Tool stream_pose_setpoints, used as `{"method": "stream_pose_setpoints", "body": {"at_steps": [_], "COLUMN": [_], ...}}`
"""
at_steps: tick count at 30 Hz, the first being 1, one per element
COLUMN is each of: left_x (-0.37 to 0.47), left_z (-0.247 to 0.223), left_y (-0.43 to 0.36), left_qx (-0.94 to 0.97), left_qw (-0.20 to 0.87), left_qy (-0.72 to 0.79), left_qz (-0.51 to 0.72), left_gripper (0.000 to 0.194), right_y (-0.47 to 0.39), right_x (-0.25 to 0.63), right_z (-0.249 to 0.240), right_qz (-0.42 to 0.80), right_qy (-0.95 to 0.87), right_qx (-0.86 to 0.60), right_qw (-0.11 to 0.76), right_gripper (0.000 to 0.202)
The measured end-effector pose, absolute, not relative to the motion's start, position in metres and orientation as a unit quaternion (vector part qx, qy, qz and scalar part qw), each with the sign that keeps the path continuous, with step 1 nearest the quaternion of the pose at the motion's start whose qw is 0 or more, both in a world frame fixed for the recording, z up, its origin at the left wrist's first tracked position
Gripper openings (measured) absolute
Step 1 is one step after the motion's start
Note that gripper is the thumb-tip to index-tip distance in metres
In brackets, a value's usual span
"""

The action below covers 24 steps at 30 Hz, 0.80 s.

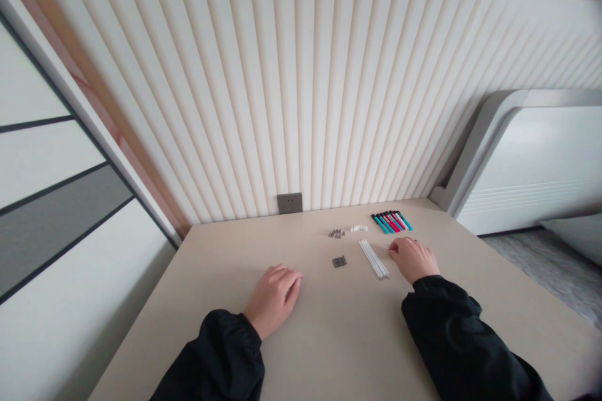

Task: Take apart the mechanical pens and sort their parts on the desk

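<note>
My left hand (275,297) rests on the tabletop, its fingers curled in and nothing showing in them. My right hand (414,259) lies farther right with fingers bent together, just beside a bundle of thin white rods (374,259) and apart from it; nothing shows in its grip. Beyond it is a row of teal, red and white markers (392,222) with black caps. Left of the rods sits a small patch of dark grey pieces (339,261). Several small grey metal-looking pieces (337,234) stand farther back, beside a short row of small white pieces (359,228).
The beige table (226,263) meets a ribbed cream wall (282,75) holding a dark socket plate (290,203). At the left stands a white and grey panelled cabinet (61,213). A pale headboard (536,156) and a grey bed (540,269) border the right side.
</note>
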<state>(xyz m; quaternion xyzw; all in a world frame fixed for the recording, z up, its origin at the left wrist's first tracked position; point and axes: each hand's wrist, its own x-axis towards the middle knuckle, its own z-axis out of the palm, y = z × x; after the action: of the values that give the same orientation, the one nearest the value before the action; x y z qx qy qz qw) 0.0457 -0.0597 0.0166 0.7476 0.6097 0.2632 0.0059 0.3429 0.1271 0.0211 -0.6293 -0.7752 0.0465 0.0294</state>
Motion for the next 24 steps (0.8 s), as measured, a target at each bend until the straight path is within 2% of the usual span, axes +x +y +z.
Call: {"method": "stream_pose_setpoints", "body": {"at_steps": [5, 10, 12, 15, 20, 22, 24], "left_x": [0.046, 0.046, 0.046, 0.046, 0.049, 0.051, 0.054], "left_z": [0.019, 0.019, 0.018, 0.017, 0.018, 0.020, 0.022], "left_y": [-0.060, -0.059, -0.059, -0.058, -0.060, -0.060, -0.061], "left_qx": [0.753, 0.754, 0.755, 0.756, 0.774, 0.782, 0.780], "left_qw": [-0.001, -0.002, 0.000, 0.004, 0.017, 0.019, 0.016], "left_qy": [0.602, 0.600, 0.598, 0.596, 0.579, 0.569, 0.572], "left_qz": [0.268, 0.267, 0.269, 0.269, 0.255, 0.252, 0.255], "left_gripper": [0.019, 0.019, 0.018, 0.018, 0.019, 0.019, 0.018], "right_y": [0.124, 0.117, 0.113, 0.104, 0.076, 0.062, 0.050], "right_x": [0.342, 0.336, 0.328, 0.311, 0.269, 0.248, 0.229], "right_z": [0.025, 0.037, 0.040, 0.041, 0.037, 0.033, 0.028], "right_qz": [0.042, 0.077, 0.155, 0.337, 0.659, 0.715, 0.722], "right_qy": [-0.775, -0.773, -0.779, -0.772, -0.600, -0.529, -0.509], "right_qx": [-0.629, -0.612, -0.576, -0.478, -0.336, -0.311, -0.300], "right_qw": [0.034, 0.147, 0.193, 0.249, 0.306, 0.334, 0.360], "right_gripper": [0.021, 0.026, 0.025, 0.029, 0.045, 0.048, 0.045]}}
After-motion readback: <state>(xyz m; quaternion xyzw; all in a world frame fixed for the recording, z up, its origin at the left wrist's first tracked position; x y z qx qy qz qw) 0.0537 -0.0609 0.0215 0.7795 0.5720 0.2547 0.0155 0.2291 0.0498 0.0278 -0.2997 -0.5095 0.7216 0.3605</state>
